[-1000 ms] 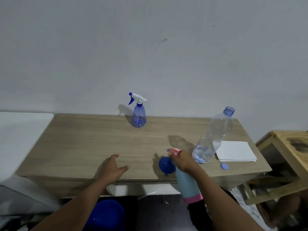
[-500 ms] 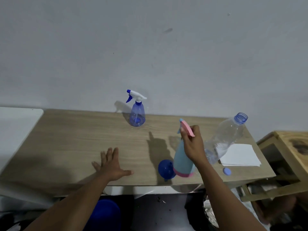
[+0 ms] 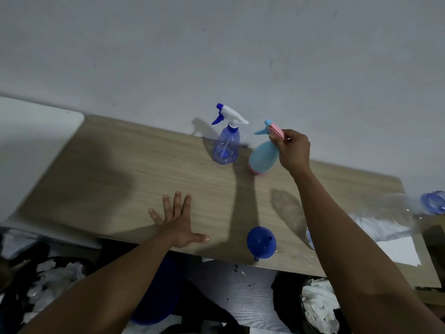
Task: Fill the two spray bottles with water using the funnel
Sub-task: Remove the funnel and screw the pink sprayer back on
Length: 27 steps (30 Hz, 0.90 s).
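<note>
The wooden surface [image 3: 120,177] stands against a grey wall [image 3: 216,56]. On the left part of it the left hand [image 3: 178,222] lies flat with the palm down, near the front edge. Its fingers are straight and spread, the thumb points to the right, and it holds nothing.

Further back, close to the wall, the transparent blue spray bottle [image 3: 226,145] stands upright on the surface, with a white and blue trigger head screwed on top. Just beside it on the right is the light blue spray bottle [image 3: 262,157], which has a pink base and a pink head. This one is tilted, with its top leaning to the right. I cannot tell if its base touches the surface or is a little above it. The right hand [image 3: 292,150] grips the pink head from the right, with the fingers curled around it.

Nearer to the person, the blue funnel [image 3: 261,242] lies on the surface close to the front edge, between the two forearms and well apart from both spray bottles.

At the right edge of the view there is a clear water bottle [image 3: 385,218] with a blue neck, blurred and partly hidden behind the right forearm. A white sheet of paper [image 3: 397,251] lies under it on the surface
</note>
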Tool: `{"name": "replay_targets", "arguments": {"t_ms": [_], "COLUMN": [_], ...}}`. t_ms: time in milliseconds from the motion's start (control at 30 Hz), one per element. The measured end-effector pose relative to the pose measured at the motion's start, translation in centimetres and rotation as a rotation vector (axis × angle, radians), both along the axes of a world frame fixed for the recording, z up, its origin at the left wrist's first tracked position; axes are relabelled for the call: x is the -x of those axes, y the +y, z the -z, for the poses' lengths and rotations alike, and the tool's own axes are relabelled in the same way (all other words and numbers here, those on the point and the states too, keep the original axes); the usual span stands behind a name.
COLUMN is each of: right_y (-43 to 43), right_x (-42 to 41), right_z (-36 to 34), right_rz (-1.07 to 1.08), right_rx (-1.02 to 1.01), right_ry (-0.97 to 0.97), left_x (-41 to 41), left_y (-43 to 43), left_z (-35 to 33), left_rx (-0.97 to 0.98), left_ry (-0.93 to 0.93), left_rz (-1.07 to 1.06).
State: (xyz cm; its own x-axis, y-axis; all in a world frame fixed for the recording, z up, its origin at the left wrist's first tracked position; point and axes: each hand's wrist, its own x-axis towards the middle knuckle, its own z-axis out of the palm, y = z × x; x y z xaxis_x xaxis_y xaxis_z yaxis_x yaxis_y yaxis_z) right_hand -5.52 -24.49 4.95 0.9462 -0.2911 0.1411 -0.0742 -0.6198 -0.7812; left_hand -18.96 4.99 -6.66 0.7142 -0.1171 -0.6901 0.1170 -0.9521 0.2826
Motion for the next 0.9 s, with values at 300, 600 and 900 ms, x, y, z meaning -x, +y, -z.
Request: {"name": "replay_targets", "arguments": {"t_ms": [300,600,900], "right_y": [2.1,1.6,-1.2], "right_x": [-4.7,-2.8,14.6], "right_z": [0.8,1.1,7.9], "right_rz": [-0.076,-0.024,0.075], "right_rx": [0.094,-0.025,-0.043], "right_ry": [0.055,0.020,0.073], "left_x": [-0.3,0.0,0.5], "left_y": [-0.2,-0.4,-0.4], "left_z": [0.2,0.2,0.6], "left_rx": [-0.014,-0.026,-0.016], "left_ry": [-0.007,-0.031,-0.085], "left_rz": [-0.015,-0.017,-0.020]}}
